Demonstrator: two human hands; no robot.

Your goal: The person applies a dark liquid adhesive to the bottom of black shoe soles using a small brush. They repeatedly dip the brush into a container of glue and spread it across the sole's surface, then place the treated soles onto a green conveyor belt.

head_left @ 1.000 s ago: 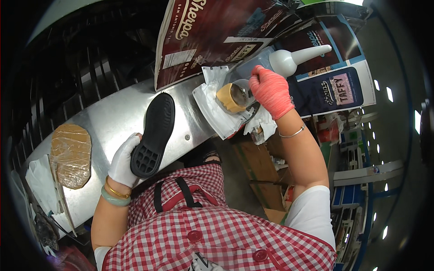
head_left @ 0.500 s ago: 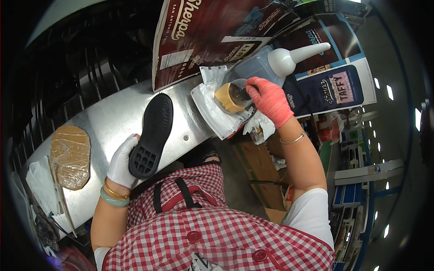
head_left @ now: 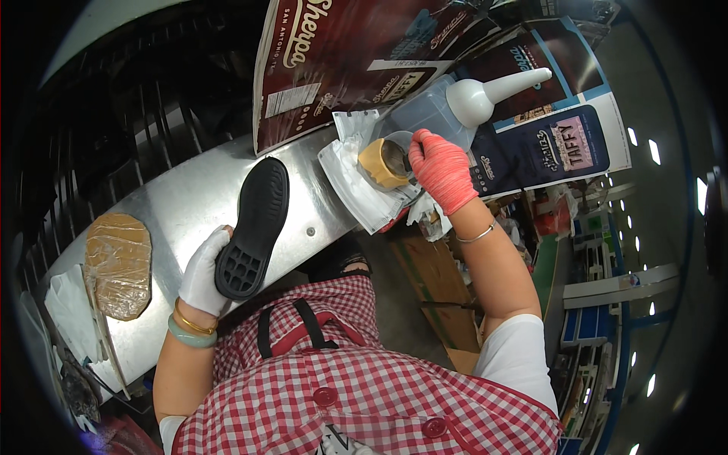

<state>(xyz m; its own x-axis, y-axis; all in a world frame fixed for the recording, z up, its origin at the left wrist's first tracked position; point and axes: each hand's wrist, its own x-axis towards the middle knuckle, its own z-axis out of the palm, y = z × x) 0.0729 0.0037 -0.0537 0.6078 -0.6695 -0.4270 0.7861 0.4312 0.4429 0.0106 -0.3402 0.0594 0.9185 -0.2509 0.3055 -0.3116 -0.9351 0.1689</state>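
My left hand (head_left: 203, 279), in a white glove, grips a black shoe sole (head_left: 258, 220) by the edge near its heel. The sole tilts over the metal table, its heel pockets showing. My right hand (head_left: 442, 173), in a coral glove, is at the mouth of a small cup (head_left: 372, 162) with a thick yellow-tan rim. Its fingers are pinched on a dark slim tool (head_left: 407, 161), whose end is inside the cup. The tool's exact kind is hidden by the fingers. Behind the cup lies a translucent squeeze bottle (head_left: 415, 114) with a white spout (head_left: 474, 102).
The metal table (head_left: 186, 171) bears a tan plastic-wrapped pad (head_left: 119, 265) and white cloth (head_left: 70, 307) at left. White wrapping (head_left: 345, 171) lies around the cup. Large printed cardboard sheets (head_left: 341, 64) stand behind. Cardboard (head_left: 428, 273) is below on the right.
My right hand has shifted slightly down and left at the cup, its wrist turning a little. The left hand and sole are nearly still.
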